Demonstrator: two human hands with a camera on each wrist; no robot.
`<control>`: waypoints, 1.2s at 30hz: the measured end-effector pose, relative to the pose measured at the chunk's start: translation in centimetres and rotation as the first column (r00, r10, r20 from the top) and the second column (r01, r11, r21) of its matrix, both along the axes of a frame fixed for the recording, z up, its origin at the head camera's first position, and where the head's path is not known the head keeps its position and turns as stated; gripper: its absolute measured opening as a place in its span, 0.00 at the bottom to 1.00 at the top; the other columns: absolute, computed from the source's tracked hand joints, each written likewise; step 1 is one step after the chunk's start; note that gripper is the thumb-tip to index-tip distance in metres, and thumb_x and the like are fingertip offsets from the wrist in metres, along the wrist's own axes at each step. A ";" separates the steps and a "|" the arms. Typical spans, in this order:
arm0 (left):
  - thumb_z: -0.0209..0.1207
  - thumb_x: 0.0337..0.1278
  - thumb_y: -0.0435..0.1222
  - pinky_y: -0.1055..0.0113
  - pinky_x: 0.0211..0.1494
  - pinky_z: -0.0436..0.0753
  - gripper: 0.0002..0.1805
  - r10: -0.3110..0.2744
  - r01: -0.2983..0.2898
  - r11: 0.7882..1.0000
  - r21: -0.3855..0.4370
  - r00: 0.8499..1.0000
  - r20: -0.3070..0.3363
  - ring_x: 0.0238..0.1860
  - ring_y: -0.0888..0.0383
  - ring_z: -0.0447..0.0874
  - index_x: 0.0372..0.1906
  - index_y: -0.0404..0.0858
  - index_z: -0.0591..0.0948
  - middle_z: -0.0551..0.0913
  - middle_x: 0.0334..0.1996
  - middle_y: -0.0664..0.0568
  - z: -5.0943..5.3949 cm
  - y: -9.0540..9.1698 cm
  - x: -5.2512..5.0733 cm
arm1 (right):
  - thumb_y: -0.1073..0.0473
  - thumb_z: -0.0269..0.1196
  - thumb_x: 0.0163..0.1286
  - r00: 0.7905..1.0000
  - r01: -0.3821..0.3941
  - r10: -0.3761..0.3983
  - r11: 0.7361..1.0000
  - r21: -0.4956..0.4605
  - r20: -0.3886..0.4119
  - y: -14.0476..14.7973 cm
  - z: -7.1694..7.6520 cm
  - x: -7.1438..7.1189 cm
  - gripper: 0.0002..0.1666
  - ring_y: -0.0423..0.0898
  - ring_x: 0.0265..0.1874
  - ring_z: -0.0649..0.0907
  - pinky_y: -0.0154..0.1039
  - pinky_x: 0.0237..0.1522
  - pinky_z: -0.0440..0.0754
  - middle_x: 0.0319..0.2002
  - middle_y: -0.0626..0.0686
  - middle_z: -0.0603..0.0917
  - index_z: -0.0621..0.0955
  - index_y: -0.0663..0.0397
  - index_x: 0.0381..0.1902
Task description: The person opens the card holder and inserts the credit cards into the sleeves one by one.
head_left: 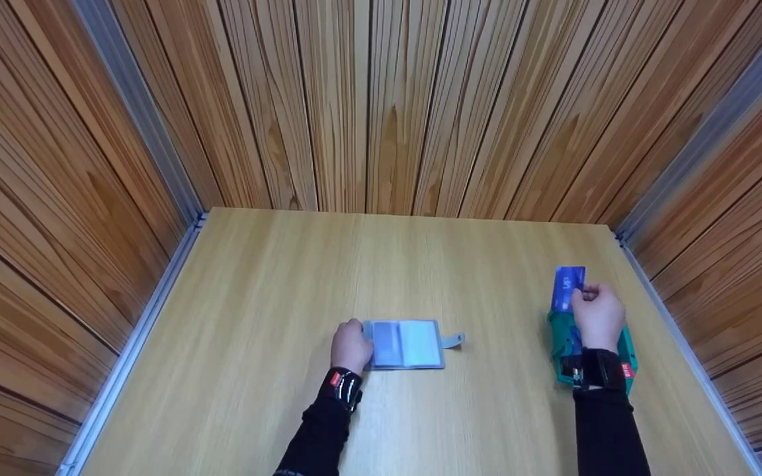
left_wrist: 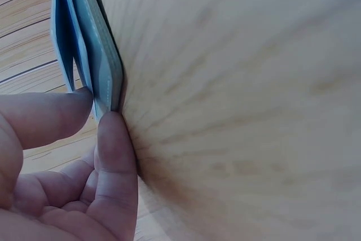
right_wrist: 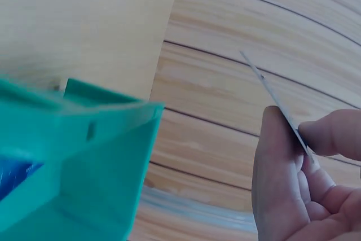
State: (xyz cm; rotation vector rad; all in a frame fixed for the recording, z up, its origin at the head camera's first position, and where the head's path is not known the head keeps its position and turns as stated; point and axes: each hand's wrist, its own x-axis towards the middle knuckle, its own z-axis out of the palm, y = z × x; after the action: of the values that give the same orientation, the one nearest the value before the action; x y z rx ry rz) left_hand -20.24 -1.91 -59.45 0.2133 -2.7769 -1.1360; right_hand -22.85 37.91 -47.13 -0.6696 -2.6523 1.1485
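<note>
A light blue card holder [head_left: 421,344] lies opened out on the table, its strap pointing right. The left hand [head_left: 352,347] grips its left edge; in the left wrist view thumb and fingers of the left hand [left_wrist: 73,167] pinch the corner of the holder [left_wrist: 101,55]. At the right, the right hand [head_left: 598,317] pinches a blue-purple card [head_left: 566,288] above a green container [head_left: 561,337]. The right wrist view shows the card [right_wrist: 276,97] edge-on between thumb and fingers of the right hand [right_wrist: 304,179], beside the green container [right_wrist: 101,184].
Something blue [right_wrist: 16,174] lies inside the green container. Wooden plank walls [head_left: 387,112] enclose the wooden table [head_left: 275,277] at the back and both sides, with grey metal strips [head_left: 692,350] along the side edges.
</note>
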 end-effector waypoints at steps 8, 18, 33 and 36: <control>0.64 0.43 0.24 0.49 0.39 0.78 0.07 0.003 -0.003 1.000 -0.008 1.000 -0.011 0.34 0.41 0.80 0.30 0.28 0.78 0.78 0.27 0.40 0.2 0.1 0.1 | 0.57 0.55 0.72 0.998 -0.032 0.033 0.999 0.032 -0.045 -2.1 -0.3 -0.3 0.20 0.58 0.44 0.79 0.42 0.38 0.73 0.48 0.66 0.80 0.75 0.67 0.54; 0.64 0.44 0.25 0.49 0.41 0.78 0.07 0.000 0.000 1.000 -0.011 1.000 -0.001 0.35 0.41 0.80 0.31 0.27 0.79 0.78 0.28 0.40 0.4 0.0 0.1 | 0.59 0.56 0.72 0.993 -0.097 0.096 0.995 -0.010 -0.075 -4.2 -1.6 -0.4 0.18 0.60 0.45 0.79 0.45 0.41 0.75 0.46 0.66 0.79 0.74 0.68 0.52; 0.65 0.44 0.26 0.49 0.40 0.78 0.08 0.003 -0.003 1.000 -0.012 1.000 -0.011 0.34 0.41 0.80 0.31 0.27 0.79 0.78 0.28 0.40 0.1 0.0 0.2 | 0.63 0.58 0.68 0.980 -0.171 0.168 0.985 -0.022 -0.103 -7.2 -3.3 -0.6 0.14 0.61 0.44 0.79 0.49 0.44 0.76 0.43 0.67 0.80 0.75 0.71 0.45; 0.65 0.43 0.25 0.49 0.40 0.78 0.08 0.002 -0.003 1.000 -0.015 1.000 -0.020 0.34 0.40 0.80 0.31 0.27 0.79 0.78 0.28 0.39 0.1 0.0 0.1 | 0.63 0.58 0.68 0.977 -0.195 0.191 0.980 -0.037 -0.091 -7.8 -3.6 -0.7 0.14 0.61 0.44 0.79 0.49 0.45 0.76 0.42 0.67 0.80 0.75 0.70 0.45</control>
State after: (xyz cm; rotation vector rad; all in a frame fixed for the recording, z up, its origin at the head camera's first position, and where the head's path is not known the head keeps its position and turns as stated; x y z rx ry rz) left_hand -20.16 -1.91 -59.38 0.2030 -2.7663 -1.1099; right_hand -23.55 30.10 -50.75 -0.3647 -2.6702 1.2607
